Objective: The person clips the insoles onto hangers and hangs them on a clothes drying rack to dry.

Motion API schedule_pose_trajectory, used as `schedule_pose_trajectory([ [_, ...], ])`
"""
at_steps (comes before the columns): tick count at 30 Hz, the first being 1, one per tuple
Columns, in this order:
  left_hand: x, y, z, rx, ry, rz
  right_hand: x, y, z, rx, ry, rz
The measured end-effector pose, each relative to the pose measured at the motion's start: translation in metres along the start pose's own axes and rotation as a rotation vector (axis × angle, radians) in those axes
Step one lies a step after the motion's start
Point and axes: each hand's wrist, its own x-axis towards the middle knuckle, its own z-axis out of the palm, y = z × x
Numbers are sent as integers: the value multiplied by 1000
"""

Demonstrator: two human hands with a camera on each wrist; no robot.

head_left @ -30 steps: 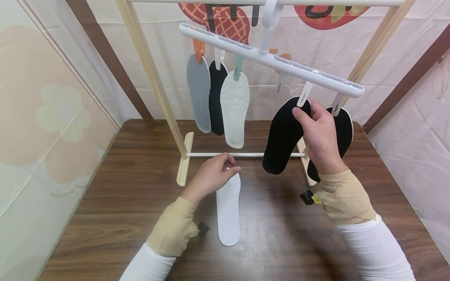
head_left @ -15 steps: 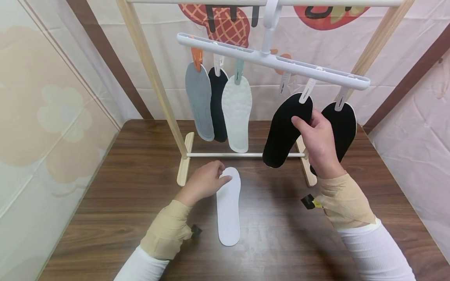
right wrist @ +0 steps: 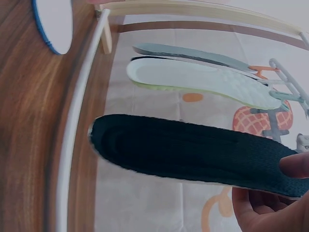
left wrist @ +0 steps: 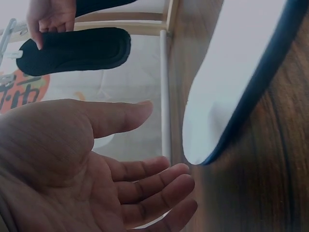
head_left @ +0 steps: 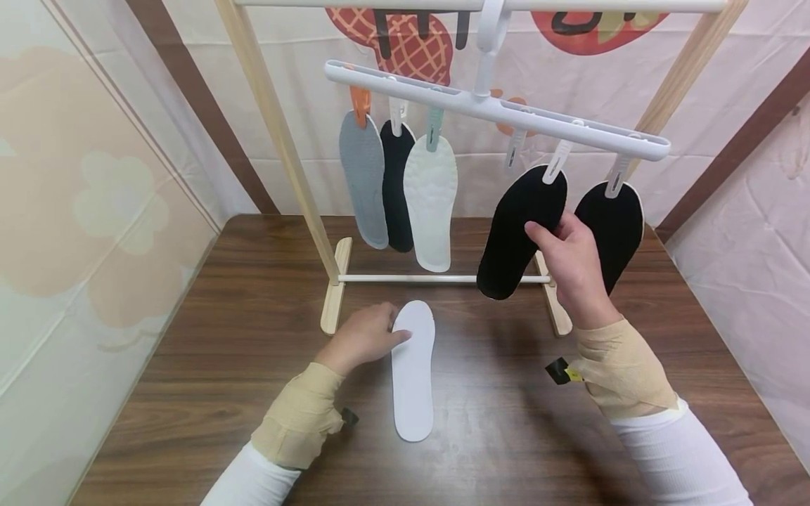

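Note:
My right hand pinches the edge of a black insole, thumb on its front face; a white clip grips the insole's top. Just behind that hand a second black insole hangs from another clip. My left hand is at the upper left of a white insole lying on the table. In the left wrist view the left hand has spread, relaxed fingers and holds nothing, with a gap to the white insole, whose edge is dark blue.
A white hanger hangs tilted from the wooden rack. On its left side are clipped a grey insole, a black insole and a bumpy white insole. A free clip dangles right of centre. The rack's lower bar crosses behind.
My left hand has come down and left, from over the white insole's top to beside it. The hanger's left side has dropped and its right side risen; my right hand keeps its pinch.

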Motion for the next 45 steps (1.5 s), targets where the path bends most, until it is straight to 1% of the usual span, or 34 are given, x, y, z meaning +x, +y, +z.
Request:
schedule_pose_trajectory([
  [4, -1, 0, 2, 21, -15, -23, -1, 6, -2, -36, -11, 24],
  [11, -1, -3, 7, 76, -13, -29, -2, 15, -3, -94, -37, 44],
  [17, -2, -5, 11, 91, -26, -59, -3, 20, -2, -91, -56, 43],
  [19, -2, -5, 12, 94, -35, -78, -4, 22, -2, -84, -59, 44],
  [24, -2, -5, 14, 112, -49, -109, -5, 28, -2, -100, -68, 66],
  [29, -1, -4, 15, 125, -60, -113, -6, 34, -3, -124, -65, 88],
  [34, 2, -4, 16, 141, -65, -131, -8, 40, -5, -158, -69, 106],
  [39, 5, -3, 18, 164, -62, -142, -9, 46, -7, -206, -87, 128],
  [45, 6, 0, 19, 176, -62, -142, -9, 54, -8, -211, -120, 147],
])
